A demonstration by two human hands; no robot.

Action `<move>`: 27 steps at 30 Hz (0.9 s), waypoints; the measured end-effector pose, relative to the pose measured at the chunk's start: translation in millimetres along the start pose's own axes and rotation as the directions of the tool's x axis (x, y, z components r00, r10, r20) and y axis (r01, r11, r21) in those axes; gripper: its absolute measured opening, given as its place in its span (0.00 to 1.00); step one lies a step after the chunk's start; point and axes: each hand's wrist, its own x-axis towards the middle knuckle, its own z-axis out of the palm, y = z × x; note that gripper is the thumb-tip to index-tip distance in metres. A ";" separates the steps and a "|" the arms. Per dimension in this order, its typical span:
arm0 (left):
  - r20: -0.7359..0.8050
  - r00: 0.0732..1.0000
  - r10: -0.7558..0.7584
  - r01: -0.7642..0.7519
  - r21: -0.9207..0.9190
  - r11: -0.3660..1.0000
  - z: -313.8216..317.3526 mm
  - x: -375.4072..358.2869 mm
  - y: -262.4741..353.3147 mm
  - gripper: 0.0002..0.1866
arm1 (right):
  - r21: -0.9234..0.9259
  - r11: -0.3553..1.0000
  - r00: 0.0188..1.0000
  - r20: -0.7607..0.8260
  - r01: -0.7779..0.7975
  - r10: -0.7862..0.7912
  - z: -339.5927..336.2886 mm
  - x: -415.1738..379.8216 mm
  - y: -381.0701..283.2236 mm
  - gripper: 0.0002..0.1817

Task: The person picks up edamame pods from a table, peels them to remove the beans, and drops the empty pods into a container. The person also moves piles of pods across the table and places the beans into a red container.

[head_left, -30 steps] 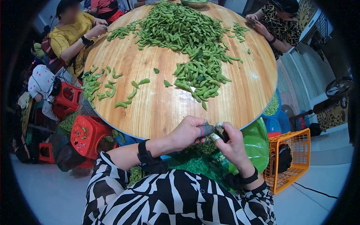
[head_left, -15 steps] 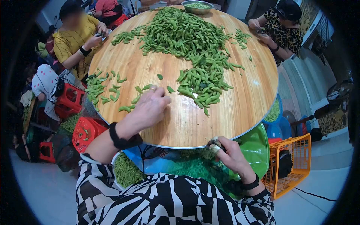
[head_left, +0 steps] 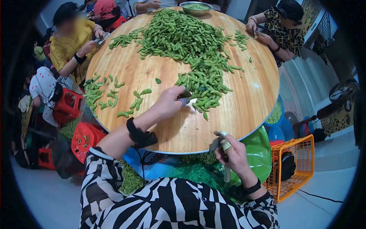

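My left hand [head_left: 167,104] reaches over the table to the near left edge of the green soybean pods [head_left: 209,82]. Its thumb and forefinger, both in dark finger covers, are apart right beside the pods. Over the near table edge, my right hand [head_left: 233,152] is closed around a small tool [head_left: 227,174], whose pale strip sticks out below the fist; a dark part shows at the fingertips. I cannot tell what kind of tool it is. Light wrappings cover some right fingers. A few loose pods [head_left: 136,103] lie left of my left hand.
The round wooden table [head_left: 126,76] bears a large pod heap [head_left: 179,34] and a metal bowl [head_left: 196,8]. Two people sit across at left and right. Below are a green bag [head_left: 257,150], an orange crate [head_left: 291,168], red stools [head_left: 85,139] and a blue basin [head_left: 281,131].
My left hand has moved right, from the few loose pods to the edge of the larger spread. My right hand has turned, and the pale strip beneath it now shows.
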 end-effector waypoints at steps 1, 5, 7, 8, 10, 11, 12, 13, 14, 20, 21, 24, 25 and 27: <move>0.044 0.993 -0.108 0.116 -0.293 0.949 -1.9 -5.5 17.3 0.09 | 0.094 0.995 0.999 -0.024 0.033 -0.031 1.4 3.0 1.0 0.20; 0.330 0.931 -0.154 0.342 -0.647 0.681 10.9 -34.5 64.4 0.09 | 0.276 0.959 0.998 -0.049 0.059 -0.047 3.0 7.3 -4.9 0.21; 0.373 0.918 -0.136 0.368 -0.671 0.644 19.7 -42.9 74.3 0.10 | 0.315 0.948 0.998 -0.044 0.046 -0.034 6.3 7.0 -8.3 0.22; 0.407 0.905 -0.123 0.393 -0.691 0.606 23.7 -45.4 77.2 0.11 | 0.379 0.925 0.999 -0.028 0.030 -0.021 7.7 6.9 -7.4 0.22; 0.421 0.900 -0.114 0.404 -0.706 0.582 31.7 -48.1 78.6 0.12 | 0.476 0.879 0.999 0.032 0.014 -0.034 8.5 6.7 -8.4 0.23; 0.432 0.895 -0.109 0.414 -0.718 0.559 34.6 -49.2 78.1 0.13 | 0.477 0.879 0.999 0.032 0.011 -0.031 8.9 5.7 -7.6 0.23; 0.432 0.895 -0.112 0.416 -0.718 0.558 36.2 -49.6 77.0 0.13 | 0.501 0.866 0.999 0.023 0.010 -0.025 9.8 5.1 -6.8 0.23; 0.433 0.893 -0.123 0.422 -0.710 0.564 37.1 -49.3 75.7 0.14 | 0.525 0.851 1.000 0.015 0.008 -0.019 10.6 5.0 -6.4 0.23; 0.434 0.891 -0.133 0.427 -0.702 0.570 37.6 -49.4 75.1 0.14 | 0.526 0.850 1.000 0.016 0.006 -0.018 11.9 4.7 -6.7 0.23; 0.327 0.939 -0.103 0.315 -0.705 0.636 46.5 -52.6 70.3 0.14 | 0.563 0.826 1.000 0.003 0.017 -0.023 15.6 1.2 -8.4 0.24; 0.326 0.939 -0.106 0.316 -0.705 0.635 44.5 -53.3 71.3 0.14 | 0.585 0.811 0.999 0.028 0.014 -0.037 14.8 0.5 -8.4 0.24; 0.381 0.917 -0.116 0.369 -0.705 0.605 38.3 -54.6 77.0 0.15 | 0.584 0.811 0.999 0.035 0.008 -0.035 13.5 0.5 -5.8 0.24; 0.366 0.925 -0.102 0.345 -0.697 0.629 38.3 -54.8 78.4 0.15 | 0.561 0.828 1.000 0.014 0.009 -0.020 13.1 0.0 -4.7 0.24; 0.348 0.933 -0.087 0.318 -0.690 0.650 42.9 -56.1 77.0 0.15 | 0.562 0.827 0.999 0.001 0.034 -0.042 14.1 -0.7 -3.5 0.23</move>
